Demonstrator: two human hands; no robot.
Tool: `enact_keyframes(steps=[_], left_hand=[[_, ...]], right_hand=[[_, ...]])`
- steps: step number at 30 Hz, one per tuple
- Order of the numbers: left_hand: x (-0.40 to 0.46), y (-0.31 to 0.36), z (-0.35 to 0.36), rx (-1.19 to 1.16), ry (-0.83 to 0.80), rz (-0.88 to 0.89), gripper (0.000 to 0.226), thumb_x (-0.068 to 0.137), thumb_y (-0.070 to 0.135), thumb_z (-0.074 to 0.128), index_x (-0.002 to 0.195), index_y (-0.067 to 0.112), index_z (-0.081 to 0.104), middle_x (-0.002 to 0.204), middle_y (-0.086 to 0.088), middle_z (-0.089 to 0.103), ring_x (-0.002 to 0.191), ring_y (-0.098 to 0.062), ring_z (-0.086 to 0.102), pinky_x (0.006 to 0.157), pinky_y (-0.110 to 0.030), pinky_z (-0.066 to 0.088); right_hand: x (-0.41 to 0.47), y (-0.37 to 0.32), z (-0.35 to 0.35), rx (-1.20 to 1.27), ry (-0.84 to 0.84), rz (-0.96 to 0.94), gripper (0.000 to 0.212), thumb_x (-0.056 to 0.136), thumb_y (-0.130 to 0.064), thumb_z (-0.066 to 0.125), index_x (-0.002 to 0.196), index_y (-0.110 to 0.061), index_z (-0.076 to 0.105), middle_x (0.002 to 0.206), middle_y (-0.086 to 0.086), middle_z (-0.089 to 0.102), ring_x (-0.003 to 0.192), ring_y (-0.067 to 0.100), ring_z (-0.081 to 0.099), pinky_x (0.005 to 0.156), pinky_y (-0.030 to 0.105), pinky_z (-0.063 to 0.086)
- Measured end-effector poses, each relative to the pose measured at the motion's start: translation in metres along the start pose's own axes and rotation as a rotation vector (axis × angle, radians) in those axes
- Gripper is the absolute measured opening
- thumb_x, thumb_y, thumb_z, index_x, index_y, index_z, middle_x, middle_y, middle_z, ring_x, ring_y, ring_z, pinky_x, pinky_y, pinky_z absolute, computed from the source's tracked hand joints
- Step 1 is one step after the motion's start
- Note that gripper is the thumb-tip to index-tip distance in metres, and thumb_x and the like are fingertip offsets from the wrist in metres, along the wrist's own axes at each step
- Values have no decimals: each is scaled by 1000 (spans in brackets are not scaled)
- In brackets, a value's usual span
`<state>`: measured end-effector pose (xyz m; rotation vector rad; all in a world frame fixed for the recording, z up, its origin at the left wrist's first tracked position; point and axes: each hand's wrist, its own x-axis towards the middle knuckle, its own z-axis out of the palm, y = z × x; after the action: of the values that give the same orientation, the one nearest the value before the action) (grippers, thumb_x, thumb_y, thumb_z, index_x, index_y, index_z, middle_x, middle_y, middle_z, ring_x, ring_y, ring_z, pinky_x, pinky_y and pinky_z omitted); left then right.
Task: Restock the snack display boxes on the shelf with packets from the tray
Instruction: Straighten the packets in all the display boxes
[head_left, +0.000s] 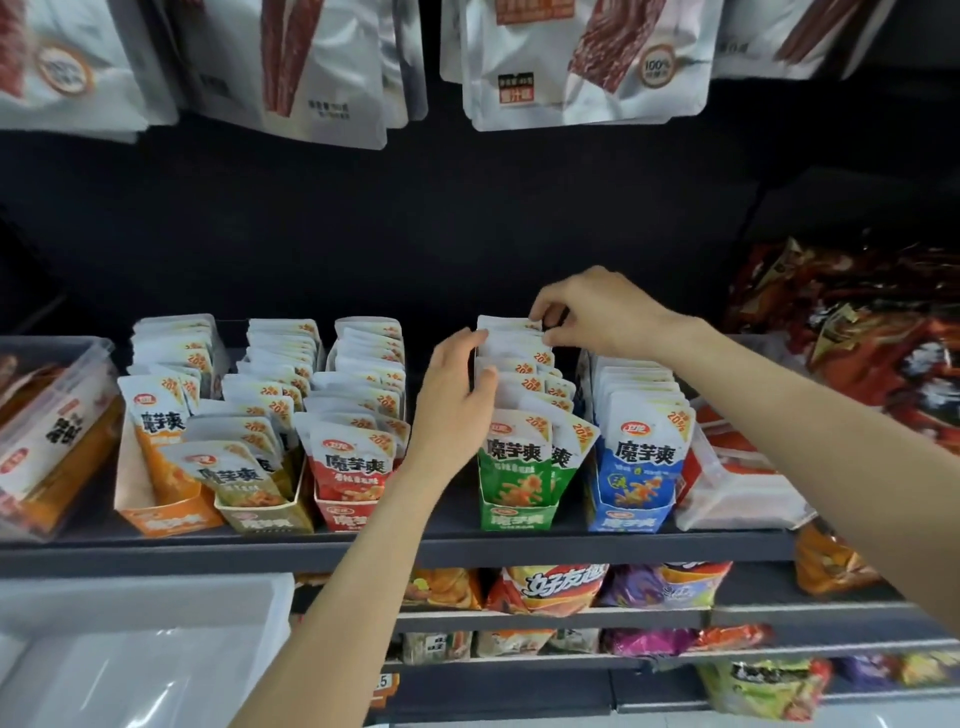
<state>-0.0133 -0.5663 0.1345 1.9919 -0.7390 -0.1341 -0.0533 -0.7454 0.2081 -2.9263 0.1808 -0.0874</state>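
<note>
Green box (514, 512) | left hand (457, 405) flat on packets' (524, 379) edge | right hand (587, 312) pinches rearmost (gap left)

Top: white jerky pouches (582, 62) hang in rows above the dark back wall (415, 223).
Far left: a clear bin (78, 374) holds orange and white packs.
Far right: a heap of red bags (857, 332); below it a clear pack (737, 493) with red print lies flat.
Lower shelves: chip bags (550, 587) in orange, purple and green stand in rows.
</note>
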Motion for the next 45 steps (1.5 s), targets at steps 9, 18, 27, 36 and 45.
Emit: enact_keyframes(steps=[9,18,27,36,45], left_hand=[[33,17,-9,544,-221,61,21,92,17,56,110,23,65,114,1,61,103,-18,59,84,-29,46],[18,12,-17,596,121,414,14,92,20,56,105,20,62,101,2,59,92,-19,55,65,-31,43],[-19,10,15,-438,108,-124,44,100,31,42,143,27,35,145,9,37,124,2,37,98,-16,33],[-46,-11,23,-490,-2,-70,49,93,6,55,133,32,45,129,16,54,119,5,48,98,-19,44],[-61,-20,32,-196,45,18,78,88,10,64,146,33,18,143,26,24,133,9,18,108,-11,20]], right_hand=[[15,-7,12,140,-65,80,12,84,-3,66,91,-12,63,70,-4,63,62,9,66,77,33,57],[6,-10,17,153,143,35,26,94,-9,53,118,-12,62,101,6,67,92,19,65,83,28,51],[-94,-56,49,1034,350,259,53,100,-22,43,149,-30,22,150,-15,28,137,0,25,104,17,22],[-99,-66,84,458,540,241,67,89,-1,56,147,-19,29,156,3,19,142,19,21,109,30,32],[-98,-71,98,728,417,185,75,90,2,54,151,-20,17,159,-2,9,141,1,6,82,-15,14]])
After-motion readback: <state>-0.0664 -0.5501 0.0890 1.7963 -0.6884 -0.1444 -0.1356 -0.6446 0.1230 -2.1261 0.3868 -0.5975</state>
